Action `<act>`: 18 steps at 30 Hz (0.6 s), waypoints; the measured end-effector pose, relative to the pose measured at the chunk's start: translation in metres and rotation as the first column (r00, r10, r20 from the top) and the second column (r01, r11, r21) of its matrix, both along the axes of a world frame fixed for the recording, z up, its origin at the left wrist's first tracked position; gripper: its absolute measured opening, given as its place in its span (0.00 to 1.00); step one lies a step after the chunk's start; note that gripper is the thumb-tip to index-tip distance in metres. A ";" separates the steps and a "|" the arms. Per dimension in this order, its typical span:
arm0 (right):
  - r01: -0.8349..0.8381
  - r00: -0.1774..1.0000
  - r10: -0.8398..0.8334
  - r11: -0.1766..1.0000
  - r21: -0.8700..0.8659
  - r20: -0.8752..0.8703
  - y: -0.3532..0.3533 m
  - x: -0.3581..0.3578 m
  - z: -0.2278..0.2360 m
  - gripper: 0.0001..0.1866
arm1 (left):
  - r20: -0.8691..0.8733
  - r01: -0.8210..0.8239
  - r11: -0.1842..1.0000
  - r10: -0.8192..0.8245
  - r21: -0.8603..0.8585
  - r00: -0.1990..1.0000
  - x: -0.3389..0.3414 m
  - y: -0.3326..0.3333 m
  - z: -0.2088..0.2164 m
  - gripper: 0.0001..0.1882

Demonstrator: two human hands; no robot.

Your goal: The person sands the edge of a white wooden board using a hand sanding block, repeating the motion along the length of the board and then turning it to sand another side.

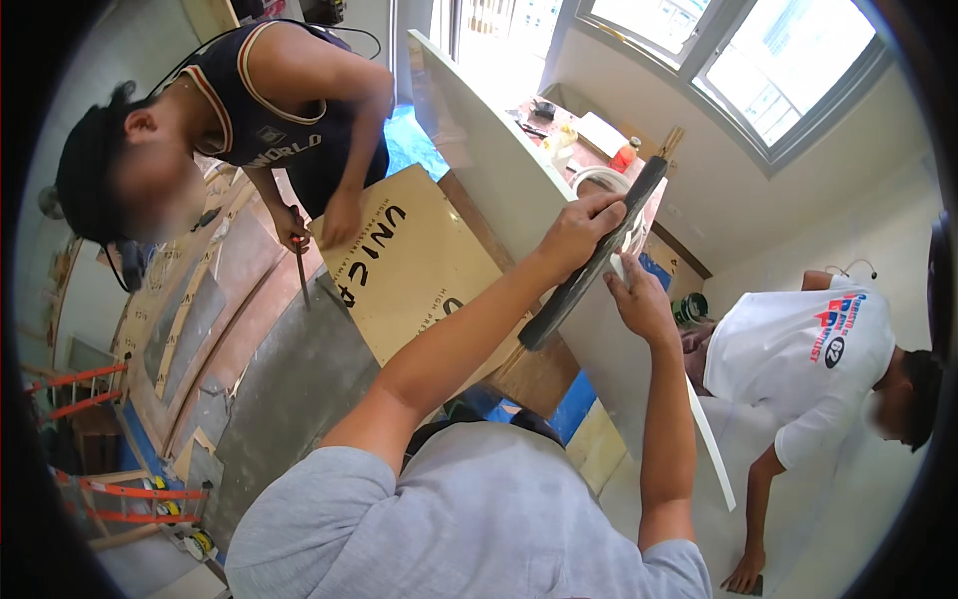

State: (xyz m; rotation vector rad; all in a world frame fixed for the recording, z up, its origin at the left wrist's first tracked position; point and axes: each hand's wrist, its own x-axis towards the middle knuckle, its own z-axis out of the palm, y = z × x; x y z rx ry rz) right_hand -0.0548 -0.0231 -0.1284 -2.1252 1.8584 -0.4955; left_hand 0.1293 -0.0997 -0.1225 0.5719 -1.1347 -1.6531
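Observation:
My left hand point(589, 232) is closed around a long dark bar point(574, 299) with bare wood showing at both ends. The bar lies slantwise across the upper edge of a tall white panel point(489, 140) standing in front of me. Just right of the bar, my right hand point(642, 301) pinches a thin white strip point(619, 266) at the panel's edge; its fingers partly hide it. A loose white coil point(602, 180) shows behind the bar. Further along the edge, a white length point(711, 444) runs down to the right of my right forearm.
At left, a person in a dark sleeveless top point(289, 90) holds a thin tool over a tan laminate sheet point(419, 260). To the right, a person in a white shirt point(808, 349) bends low. Behind the panel stands a cluttered worktable point(639, 150); orange ladders point(130, 499) lie lower left.

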 end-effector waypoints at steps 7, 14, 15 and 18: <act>-0.028 0.999 0.032 0.994 0.108 -0.037 -0.009 0.004 0.018 0.31 | 0.201 -0.006 0.999 -0.002 0.041 0.980 0.070 0.064 -0.009 0.25; -0.095 0.995 0.097 0.984 0.149 -0.004 -0.012 -0.004 0.016 0.31 | 0.303 -0.133 0.991 0.120 0.024 0.945 0.112 0.125 -0.036 0.26; -0.087 0.996 0.088 0.984 0.158 0.004 -0.011 -0.002 0.018 0.31 | 0.319 -0.139 0.990 0.122 0.031 0.940 0.117 0.130 -0.037 0.25; -0.091 0.996 0.090 0.980 0.176 0.011 -0.009 0.005 0.027 0.32 | 0.312 -0.155 0.987 0.131 0.051 0.941 0.128 0.142 -0.045 0.25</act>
